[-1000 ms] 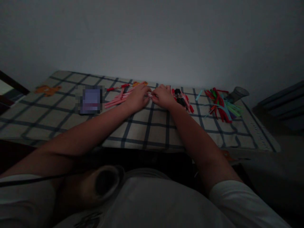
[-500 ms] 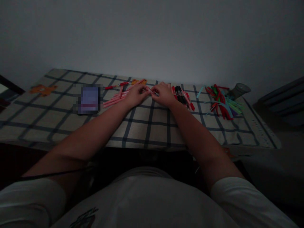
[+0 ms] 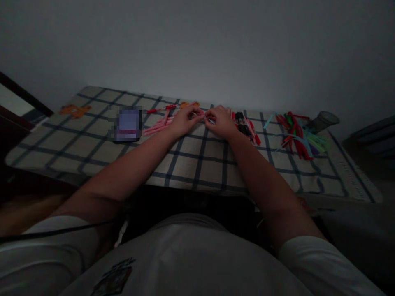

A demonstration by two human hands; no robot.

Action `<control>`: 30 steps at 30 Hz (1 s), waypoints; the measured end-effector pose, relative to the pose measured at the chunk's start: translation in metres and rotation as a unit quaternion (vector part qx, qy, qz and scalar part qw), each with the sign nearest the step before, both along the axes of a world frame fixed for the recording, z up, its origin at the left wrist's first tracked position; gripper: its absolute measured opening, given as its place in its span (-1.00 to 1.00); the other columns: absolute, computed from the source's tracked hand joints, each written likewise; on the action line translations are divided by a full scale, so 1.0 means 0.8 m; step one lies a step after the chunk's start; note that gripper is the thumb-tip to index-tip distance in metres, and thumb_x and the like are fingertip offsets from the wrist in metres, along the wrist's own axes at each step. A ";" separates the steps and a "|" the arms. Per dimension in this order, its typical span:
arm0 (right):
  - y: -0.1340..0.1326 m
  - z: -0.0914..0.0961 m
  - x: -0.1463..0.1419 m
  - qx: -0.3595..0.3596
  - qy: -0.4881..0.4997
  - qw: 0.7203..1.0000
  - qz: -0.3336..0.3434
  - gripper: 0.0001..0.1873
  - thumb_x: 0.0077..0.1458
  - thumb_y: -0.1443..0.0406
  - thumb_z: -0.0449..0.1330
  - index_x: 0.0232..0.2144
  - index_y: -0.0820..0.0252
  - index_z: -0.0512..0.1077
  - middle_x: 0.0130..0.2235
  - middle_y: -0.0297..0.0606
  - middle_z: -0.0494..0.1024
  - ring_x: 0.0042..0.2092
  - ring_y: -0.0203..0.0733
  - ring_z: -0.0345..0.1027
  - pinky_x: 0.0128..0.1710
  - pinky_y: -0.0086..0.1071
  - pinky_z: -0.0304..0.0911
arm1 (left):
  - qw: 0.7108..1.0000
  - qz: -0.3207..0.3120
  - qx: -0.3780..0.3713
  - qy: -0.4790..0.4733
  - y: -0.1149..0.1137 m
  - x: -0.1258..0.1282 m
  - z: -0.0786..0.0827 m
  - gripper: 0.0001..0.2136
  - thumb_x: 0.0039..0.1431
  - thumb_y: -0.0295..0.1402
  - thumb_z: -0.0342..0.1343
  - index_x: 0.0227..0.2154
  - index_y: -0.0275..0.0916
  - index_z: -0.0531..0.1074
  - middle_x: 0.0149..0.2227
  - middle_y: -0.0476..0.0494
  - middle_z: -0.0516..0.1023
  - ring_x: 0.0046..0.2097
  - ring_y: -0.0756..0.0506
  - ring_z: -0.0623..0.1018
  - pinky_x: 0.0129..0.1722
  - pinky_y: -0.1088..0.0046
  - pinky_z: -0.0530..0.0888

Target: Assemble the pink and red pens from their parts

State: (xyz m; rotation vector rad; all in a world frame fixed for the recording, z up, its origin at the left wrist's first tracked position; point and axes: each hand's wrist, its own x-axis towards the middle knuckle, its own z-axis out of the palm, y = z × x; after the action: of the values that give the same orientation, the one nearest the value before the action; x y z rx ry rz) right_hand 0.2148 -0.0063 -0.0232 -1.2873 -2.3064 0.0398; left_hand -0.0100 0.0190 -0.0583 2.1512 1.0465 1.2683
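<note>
Both hands meet over the checked tablecloth, fingertips nearly touching. My left hand (image 3: pixel 185 120) is closed in a pinch at the thumb and forefinger; what it grips is too small and dark to name. My right hand (image 3: pixel 220 122) is also pinched, with a thin pale stick-like piece (image 3: pixel 211 121) showing under its fingers. Pink pen-like tubes (image 3: pixel 156 126) lie in a pile just left of my left hand. Beyond that pile lies a red pen (image 3: pixel 161 109). Red and black pens or pen parts (image 3: pixel 242 123) lie close beside my right hand.
A dark-edged device with a blurred screen (image 3: pixel 128 125) lies at left. Red, green and blue strips (image 3: pixel 298 133) are heaped at right, beside a glass jar (image 3: pixel 324 121) lying tilted. The checked tablecloth (image 3: pixel 185 164) has orange bear prints (image 3: pixel 75 111). A wall rises behind the table.
The view has shifted, so the table and everything on it appear farther right. Both hands stay together in their pinch, with only slight finger movement.
</note>
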 end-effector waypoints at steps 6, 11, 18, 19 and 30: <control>0.004 -0.002 0.006 0.000 0.007 1.000 -0.006 -0.72 0.41 0.17 0.21 0.02 0.09 0.64 0.03 0.04 0.72 0.22 0.33 0.43 0.30 0.18 0.20 | 0.999 0.008 0.013 0.029 0.009 0.021 0.001 -0.70 0.39 -0.05 0.31 -0.09 -0.19 0.62 0.00 -0.24 0.75 0.06 -0.23 0.70 0.19 0.16 0.60; 0.002 0.004 0.008 -0.004 0.008 1.000 -0.025 -0.70 0.42 0.18 0.17 0.01 0.11 0.64 0.05 0.05 0.71 0.21 0.31 0.42 0.29 0.17 0.18 | 0.994 -0.027 0.015 0.107 -0.012 -0.003 0.006 -0.70 0.39 -0.09 0.30 -0.04 -0.21 0.64 -0.04 -0.24 0.76 -0.01 -0.19 0.68 0.08 0.24 0.61; -0.009 0.014 -0.002 0.003 0.009 1.000 0.002 -0.69 0.42 0.19 0.16 0.02 0.12 0.65 0.05 0.08 0.70 0.21 0.34 0.40 0.29 0.20 0.16 | 0.977 0.012 0.027 0.210 -0.053 -0.124 0.015 -0.67 0.35 -0.07 0.24 -0.03 -0.18 0.67 -0.09 -0.22 0.74 -0.15 -0.18 0.65 -0.08 0.24 0.60; -0.010 0.014 -0.002 0.003 0.008 1.000 0.002 -0.69 0.43 0.19 0.16 0.02 0.12 0.64 0.06 0.07 0.70 0.21 0.33 0.40 0.30 0.20 0.16 | 0.977 0.016 0.036 0.210 -0.053 -0.125 0.014 -0.68 0.36 -0.09 0.22 -0.04 -0.18 0.68 -0.08 -0.22 0.73 -0.14 -0.18 0.65 -0.04 0.22 0.60; 0.004 0.006 0.010 0.014 -0.014 1.000 -0.025 -0.63 0.51 0.02 0.13 0.03 0.07 0.63 0.03 0.04 0.71 0.23 0.33 0.40 0.33 0.21 0.15 | 0.973 0.006 0.107 0.204 -0.010 -0.005 0.007 -0.68 0.42 -0.29 0.17 0.15 -0.21 0.60 0.15 -0.34 0.70 0.34 -0.36 0.61 0.43 -0.10 0.50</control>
State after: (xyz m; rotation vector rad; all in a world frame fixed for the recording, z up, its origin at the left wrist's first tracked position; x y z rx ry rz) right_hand 0.2228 -0.0035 -0.0188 -1.3382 -2.2891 -0.0267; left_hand -0.0139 0.0107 -0.0528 2.6524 1.1188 1.0005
